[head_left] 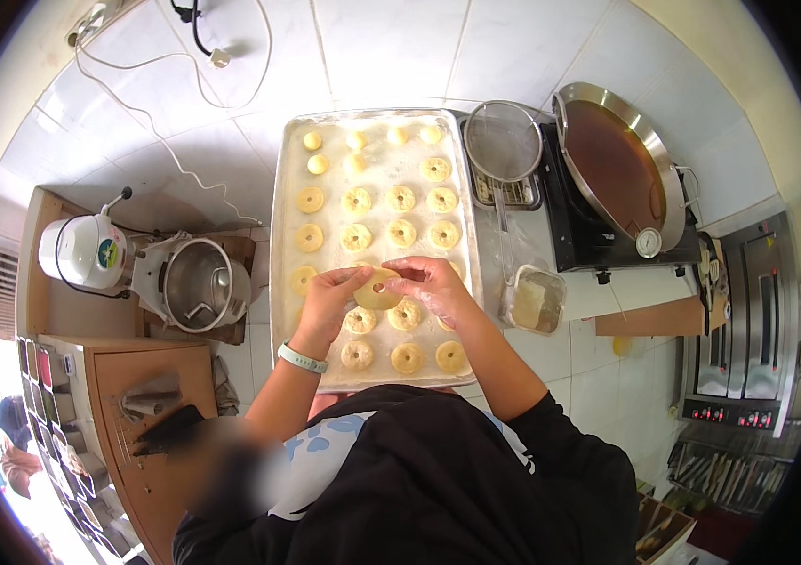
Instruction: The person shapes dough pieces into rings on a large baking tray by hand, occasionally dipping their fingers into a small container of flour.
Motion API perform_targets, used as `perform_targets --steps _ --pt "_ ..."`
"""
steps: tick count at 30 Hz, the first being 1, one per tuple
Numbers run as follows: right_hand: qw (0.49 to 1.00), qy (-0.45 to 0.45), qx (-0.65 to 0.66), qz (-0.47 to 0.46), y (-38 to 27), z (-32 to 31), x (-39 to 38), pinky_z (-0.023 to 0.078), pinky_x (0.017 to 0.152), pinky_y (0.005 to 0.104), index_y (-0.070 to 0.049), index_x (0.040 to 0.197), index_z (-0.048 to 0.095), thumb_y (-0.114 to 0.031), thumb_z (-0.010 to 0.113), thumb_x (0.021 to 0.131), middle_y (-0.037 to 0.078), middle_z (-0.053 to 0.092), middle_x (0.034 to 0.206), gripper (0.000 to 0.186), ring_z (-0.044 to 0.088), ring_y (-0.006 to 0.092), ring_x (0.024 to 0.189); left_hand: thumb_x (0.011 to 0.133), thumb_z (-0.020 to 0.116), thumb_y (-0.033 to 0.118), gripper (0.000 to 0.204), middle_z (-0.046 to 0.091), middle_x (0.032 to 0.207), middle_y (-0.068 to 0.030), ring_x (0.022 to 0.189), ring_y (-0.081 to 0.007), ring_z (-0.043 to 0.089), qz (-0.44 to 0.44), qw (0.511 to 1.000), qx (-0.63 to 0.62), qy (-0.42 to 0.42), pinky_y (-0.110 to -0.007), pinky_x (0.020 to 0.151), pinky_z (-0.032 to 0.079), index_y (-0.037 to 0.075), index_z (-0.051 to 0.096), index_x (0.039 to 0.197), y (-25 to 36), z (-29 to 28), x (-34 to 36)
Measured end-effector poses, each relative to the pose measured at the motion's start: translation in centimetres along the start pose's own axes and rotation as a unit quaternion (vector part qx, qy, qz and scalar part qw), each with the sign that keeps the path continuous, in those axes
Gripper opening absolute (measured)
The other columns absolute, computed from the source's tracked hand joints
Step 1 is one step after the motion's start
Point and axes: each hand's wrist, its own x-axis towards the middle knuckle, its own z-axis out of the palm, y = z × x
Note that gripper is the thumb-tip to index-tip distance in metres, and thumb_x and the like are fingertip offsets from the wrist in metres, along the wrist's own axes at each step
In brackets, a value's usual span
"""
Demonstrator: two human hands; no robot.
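Above the middle of a large floured baking tray (283, 202) I hold a flat ring of pale doughnut dough (374, 298) with a small hole in it. My left hand (333, 297) pinches its left edge between thumb and fingers. At the opposite edge, the fingers of my right hand (432, 284) are closed on the same ring, close to the hole. Several dough rings (356, 201) lie in rows on the tray. Toward its far end sit several round dough balls (318, 164). My hands and forearms cover part of the middle rows.
To the right, a wide pan of brown oil (612, 155) with a dial thermometer (647, 243) stands on a black stove (570, 226). A wire strainer (504, 141) and a plastic tub (533, 299) are beside the tray. A stand mixer (208, 285) is at left. A person (16, 452) is partly visible lower left.
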Motion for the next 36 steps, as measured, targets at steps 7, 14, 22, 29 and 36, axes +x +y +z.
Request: perform_targets --steps 7,14,22,29,36 --pt "0.997 0.009 -0.083 0.007 0.6 -1.0 0.9 0.048 0.077 0.0243 0.005 0.110 0.058 -0.006 0.066 0.080 0.010 0.066 0.094 0.033 0.063 0.0130 0.087 0.082 0.068 0.023 0.030 0.065 0.080 -0.0064 0.069 -0.0121 0.061 -0.022 0.996 0.074 -0.049 -0.024 0.067 0.049 -0.005 0.065 0.091 -0.2 -0.2 1.7" --pt "0.963 -0.012 0.216 0.158 4.2 -2.9 8.2 0.053 0.079 0.0282 0.006 0.107 0.057 -0.004 0.065 0.079 0.010 0.063 0.102 0.031 0.063 0.0171 0.091 0.087 0.061 0.027 0.042 0.061 0.107 -0.0108 0.097 -0.0159 0.058 0.054 0.998 0.024 -0.009 -0.029 0.087 0.045 -0.005 0.056 0.113 1.9 -2.1 4.4" --pt "0.969 0.223 -0.054 0.087 1.1 -8.7 26.9 0.047 0.065 0.0286 0.000 0.095 0.063 -0.003 0.063 0.072 0.006 0.065 0.083 0.023 0.061 0.0152 0.073 0.091 0.055 0.026 0.038 0.058 0.115 -0.0145 0.110 -0.0247 0.055 0.042 0.991 -0.019 0.124 -0.038 0.096 0.040 -0.002 0.053 0.116 4.9 -14.1 5.7" --pt "0.927 0.201 -0.316 0.020 1.7 -11.0 36.1 0.049 0.067 0.0295 -0.003 0.098 0.066 -0.007 0.070 0.066 0.012 0.068 0.085 0.032 0.064 0.0208 0.076 0.090 0.056 0.026 0.039 0.060 0.110 -0.0168 0.105 -0.0271 0.057 0.007 0.985 -0.055 0.162 -0.037 0.093 0.042 -0.005 0.053 0.113 5.9 -18.3 7.7" --pt "0.870 0.282 -0.404 0.028 -2.4 -13.4 30.4 0.049 0.059 0.0271 -0.001 0.093 0.066 0.001 0.064 0.067 0.011 0.066 0.076 0.026 0.064 0.0150 0.066 0.090 0.055 0.027 0.036 0.061 0.107 -0.0159 0.101 -0.0259 0.059 0.008 0.987 -0.064 0.148 -0.037 0.091 0.044 -0.004 0.055 0.108 6.2 -19.1 9.3"
